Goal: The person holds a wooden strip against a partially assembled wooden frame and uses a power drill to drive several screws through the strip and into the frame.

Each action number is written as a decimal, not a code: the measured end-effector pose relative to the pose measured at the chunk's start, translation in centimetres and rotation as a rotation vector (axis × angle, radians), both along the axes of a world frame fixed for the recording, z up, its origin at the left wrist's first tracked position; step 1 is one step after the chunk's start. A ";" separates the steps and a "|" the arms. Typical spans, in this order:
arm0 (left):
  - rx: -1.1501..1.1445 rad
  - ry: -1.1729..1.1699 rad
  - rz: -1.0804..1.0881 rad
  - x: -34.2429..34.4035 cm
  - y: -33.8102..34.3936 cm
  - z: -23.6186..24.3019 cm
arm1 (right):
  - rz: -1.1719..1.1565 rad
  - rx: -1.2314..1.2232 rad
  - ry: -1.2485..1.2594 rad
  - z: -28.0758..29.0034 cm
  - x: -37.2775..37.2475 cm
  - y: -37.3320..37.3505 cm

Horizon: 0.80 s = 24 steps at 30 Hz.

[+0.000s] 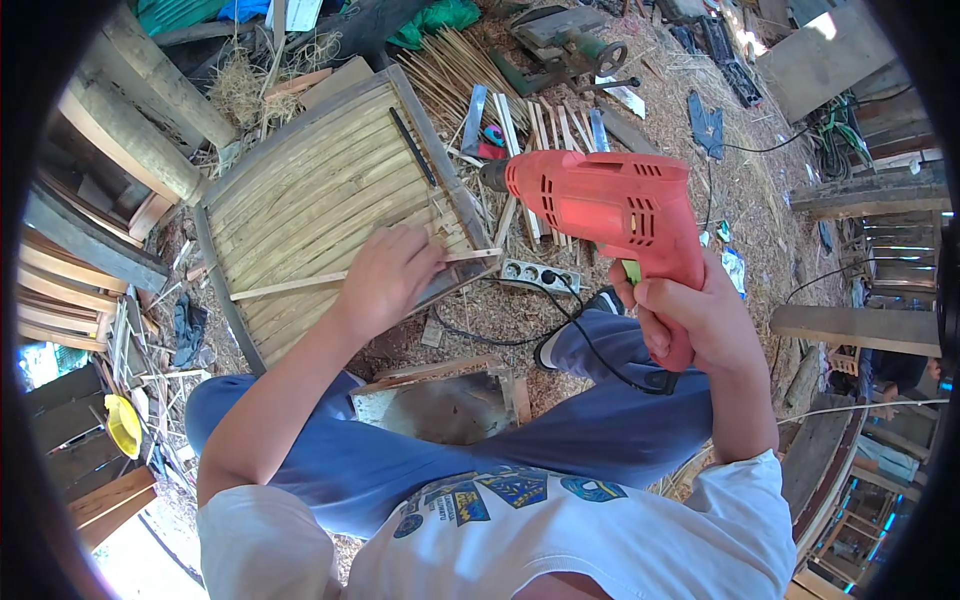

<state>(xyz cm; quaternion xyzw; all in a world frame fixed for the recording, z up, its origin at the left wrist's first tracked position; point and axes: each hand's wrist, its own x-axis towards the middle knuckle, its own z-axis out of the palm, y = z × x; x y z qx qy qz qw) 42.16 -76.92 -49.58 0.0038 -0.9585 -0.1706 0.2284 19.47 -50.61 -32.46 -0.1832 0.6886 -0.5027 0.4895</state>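
Observation:
In my right hand (690, 318) is a red corded power drill (610, 200), gripped by its handle and raised, with its chuck pointing left. My left hand (385, 278) is closed on a thin, light wooden strip (290, 287), near the strip's right end. That strip lies across a slatted panel (300, 190) with a grey wooden frame, and its right end reaches over the frame's edge. A dark narrow bar (412, 147) rests on the slats farther up. The drill's tip is apart from the strip. Part of the strip is hidden beneath my left hand.
A white power strip (540, 275) with a black plug and cord lies just right of the panel. Loose wooden strips (545, 125) and a bench vise (590, 52) are beyond it. Between my legs sits a wood-framed piece (450, 405). Wood shavings cover the ground.

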 end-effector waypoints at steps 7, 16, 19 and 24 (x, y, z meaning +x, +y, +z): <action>0.022 -0.072 0.013 1.0 -1.0 1.2 | -0.016 -0.032 0.000 0.1 0.2 -0.2; -0.001 -0.095 0.038 1.8 -2.7 2.2 | 0.020 -0.026 -0.057 0.5 0.1 -0.6; -0.058 -0.140 0.082 2.6 -3.5 1.2 | 0.034 -0.018 -0.054 0.4 0.1 -0.6; -0.041 -0.095 0.126 2.5 -3.2 0.4 | 0.020 -0.019 -0.033 0.4 0.5 -1.0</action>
